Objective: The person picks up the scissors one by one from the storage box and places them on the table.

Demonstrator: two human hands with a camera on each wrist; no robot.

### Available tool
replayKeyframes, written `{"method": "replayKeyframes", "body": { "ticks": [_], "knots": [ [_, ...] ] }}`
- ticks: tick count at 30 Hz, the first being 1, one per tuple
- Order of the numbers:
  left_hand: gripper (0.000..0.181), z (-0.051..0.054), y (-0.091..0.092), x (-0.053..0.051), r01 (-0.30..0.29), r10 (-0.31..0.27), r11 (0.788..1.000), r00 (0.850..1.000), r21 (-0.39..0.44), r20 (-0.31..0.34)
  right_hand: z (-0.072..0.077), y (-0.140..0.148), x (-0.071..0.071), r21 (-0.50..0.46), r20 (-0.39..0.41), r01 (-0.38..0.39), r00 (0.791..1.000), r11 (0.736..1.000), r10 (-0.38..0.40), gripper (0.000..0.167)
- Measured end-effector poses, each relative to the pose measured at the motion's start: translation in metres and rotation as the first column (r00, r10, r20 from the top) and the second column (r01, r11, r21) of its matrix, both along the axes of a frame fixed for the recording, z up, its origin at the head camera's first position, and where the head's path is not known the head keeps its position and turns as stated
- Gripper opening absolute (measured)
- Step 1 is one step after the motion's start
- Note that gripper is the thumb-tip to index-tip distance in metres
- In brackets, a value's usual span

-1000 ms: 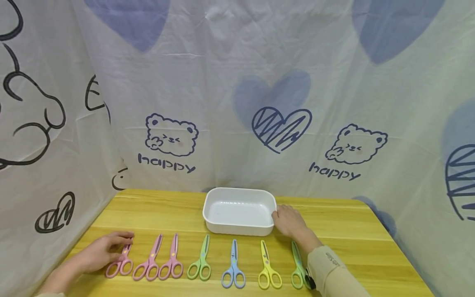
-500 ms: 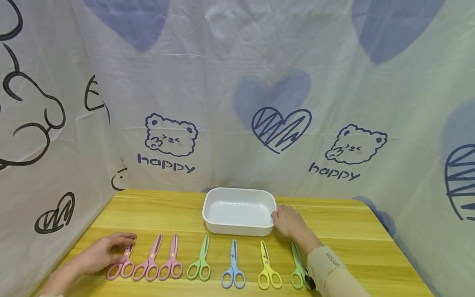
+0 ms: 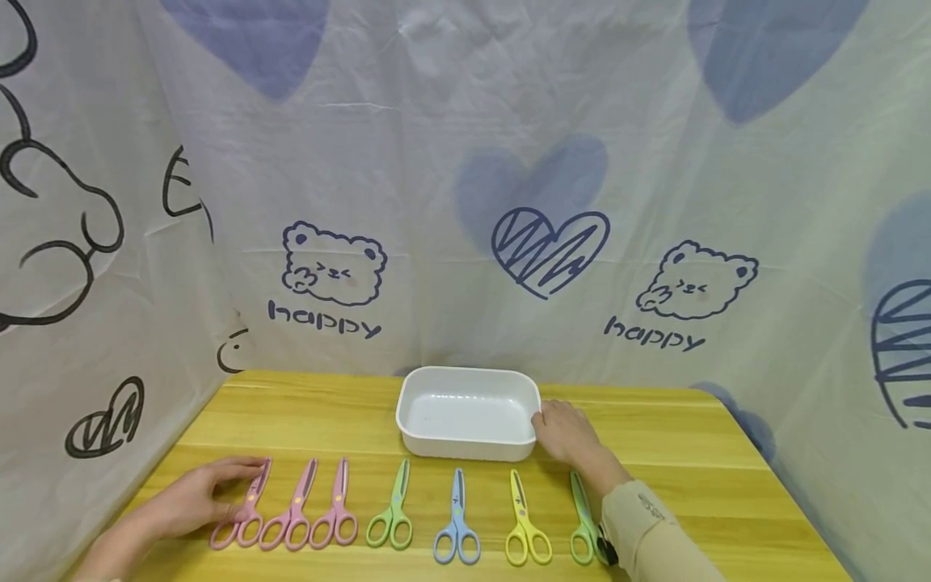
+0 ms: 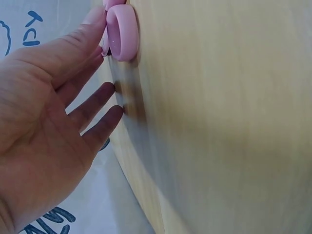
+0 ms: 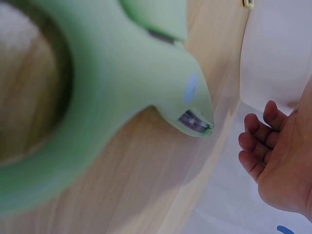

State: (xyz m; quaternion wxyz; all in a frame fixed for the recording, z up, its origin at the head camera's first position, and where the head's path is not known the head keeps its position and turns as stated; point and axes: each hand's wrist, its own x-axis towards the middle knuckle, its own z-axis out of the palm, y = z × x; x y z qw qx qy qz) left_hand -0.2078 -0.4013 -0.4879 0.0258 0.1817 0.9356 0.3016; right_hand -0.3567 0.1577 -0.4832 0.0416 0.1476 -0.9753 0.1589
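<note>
At the left of the table, my left hand [image 3: 192, 495] is beside the leftmost pink scissors [image 3: 250, 505], its fingers mostly extended. Its thumb touches the pink handle [image 4: 124, 34] in the left wrist view, and its forefinger reaches the blades in the head view. My right hand [image 3: 569, 436] is at the right end of a white box [image 3: 473, 450] and holds its rim, with a digit over the edge. In the right wrist view its fingers [image 5: 258, 136] are curled next to the box wall [image 5: 273, 63], and the thumb is hidden.
More scissors lie in the row: two pink [image 3: 291, 517], one green [image 3: 395, 509], one blue [image 3: 457, 521], one yellow [image 3: 525, 525]. Another green pair [image 3: 582, 529] is partly under the right forearm. A printed cloth [image 3: 436, 162] hangs behind the wooden table [image 3: 313, 412].
My left hand has nudged the leftmost pink scissors slightly right, closer to the neighbouring pair, and more of the blades shows. The right hand and box have stayed still.
</note>
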Motion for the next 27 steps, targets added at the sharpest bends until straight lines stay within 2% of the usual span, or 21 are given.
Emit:
{"method": "replayKeyframes", "body": {
  "ticks": [5,12,20,22,27],
  "knots": [
    [0.064,-0.0018,-0.0001,-0.0016,0.048,-0.048,0.998,0.999,0.047,-0.003,0.0004,-0.0003,0.0007,-0.002,0.006,0.001,1.0,1.0,-0.001,0.038],
    [0.065,-0.0013,-0.0007,-0.0031,0.048,-0.049,0.998,0.998,0.041,0.035,-0.0012,0.0001,0.0007,-0.001,0.005,0.005,1.0,1.0,-0.005,0.038],
    [0.064,-0.0014,-0.0013,-0.0043,0.057,-0.058,0.997,0.998,0.053,0.029,-0.001,0.0006,-0.0007,0.002,-0.001,0.007,1.0,1.0,-0.007,0.037],
    [0.063,-0.001,-0.001,-0.0032,0.048,-0.05,0.998,0.998,0.048,0.033,-0.001,0.0,-0.0004,0.002,0.0,0.008,1.0,1.0,-0.008,0.038],
    [0.057,0.0012,0.003,0.0002,-0.053,0.053,0.999,0.998,0.011,0.047,-0.0012,-0.0012,0.0006,-0.002,0.019,0.013,1.0,1.0,-0.013,0.043]
  ]
}}
